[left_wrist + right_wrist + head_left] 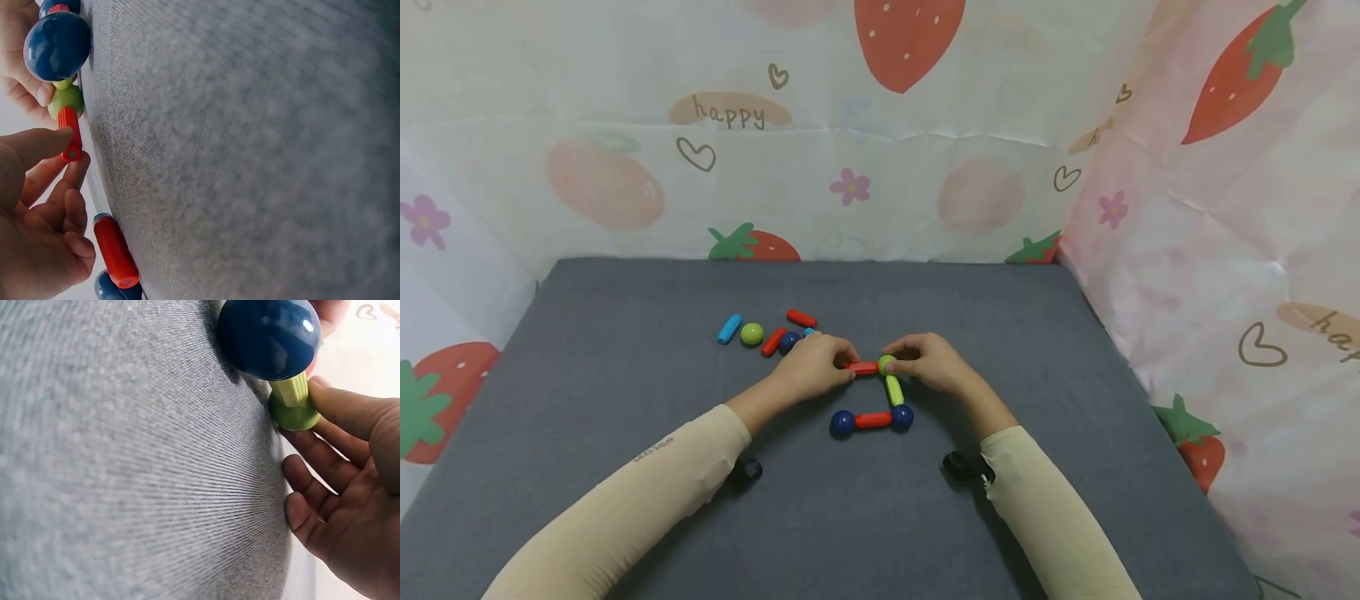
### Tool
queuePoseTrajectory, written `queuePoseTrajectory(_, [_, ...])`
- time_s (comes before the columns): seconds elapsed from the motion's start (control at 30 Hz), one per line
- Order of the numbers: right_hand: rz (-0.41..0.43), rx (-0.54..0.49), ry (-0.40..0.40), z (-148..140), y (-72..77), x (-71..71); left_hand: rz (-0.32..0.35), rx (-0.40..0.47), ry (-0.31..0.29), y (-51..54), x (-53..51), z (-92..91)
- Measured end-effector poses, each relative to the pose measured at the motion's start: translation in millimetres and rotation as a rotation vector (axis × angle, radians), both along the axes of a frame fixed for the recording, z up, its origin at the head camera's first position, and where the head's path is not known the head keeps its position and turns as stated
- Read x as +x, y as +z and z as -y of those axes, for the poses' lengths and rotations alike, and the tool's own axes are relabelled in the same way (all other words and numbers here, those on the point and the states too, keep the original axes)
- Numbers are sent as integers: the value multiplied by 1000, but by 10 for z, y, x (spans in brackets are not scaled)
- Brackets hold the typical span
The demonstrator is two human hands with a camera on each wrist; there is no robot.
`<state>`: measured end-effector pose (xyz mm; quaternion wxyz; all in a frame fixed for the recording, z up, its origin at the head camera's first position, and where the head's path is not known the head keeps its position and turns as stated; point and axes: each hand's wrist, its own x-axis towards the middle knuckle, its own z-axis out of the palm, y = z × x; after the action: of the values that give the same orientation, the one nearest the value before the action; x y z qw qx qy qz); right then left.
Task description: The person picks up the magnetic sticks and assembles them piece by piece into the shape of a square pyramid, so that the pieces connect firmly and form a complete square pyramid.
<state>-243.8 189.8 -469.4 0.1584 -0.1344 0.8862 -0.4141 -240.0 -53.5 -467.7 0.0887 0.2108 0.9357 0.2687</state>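
My left hand (808, 367) pinches a red plastic rod (865, 367), my right hand (938, 365) its three-o'clock green plastic ball (884, 362) — seemingly joining. Next: steady alignment, probably.

grey tabletop (850, 517), strawberry-print backdrop (895, 142), seemingly cloth

Left hand (808, 368) has a pinch going, left thumb (40, 147) against the fingertips, outer fingers kinda curled toward the palm. Right hand (936, 363) is just beside it, not touching, pinching too, spare fingers loosely bent. Both arms angle inward behind the hands, beige sleeves (625, 504) pulled back enough that the wrists are bare.
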Motion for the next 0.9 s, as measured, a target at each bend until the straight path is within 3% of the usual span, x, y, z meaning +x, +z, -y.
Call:
queuePoseTrajectory(0.27, [-17,-21,-12,-10,-52,-6,-21,9,2,31,24,119])
queuePoseTrajectory(0.5, [-11,-21,-26,-30,-70,11,-74,44,1,192,13,362])
queuePoseTrajectory(0.7, [-8,-31,-23,-43,-82,16,-66,88,56,348,-29,612])
queuePoseTrajectory(0.9, [-13,-29,-27,-32,-90,12,-46,92,113,372,-81,867])
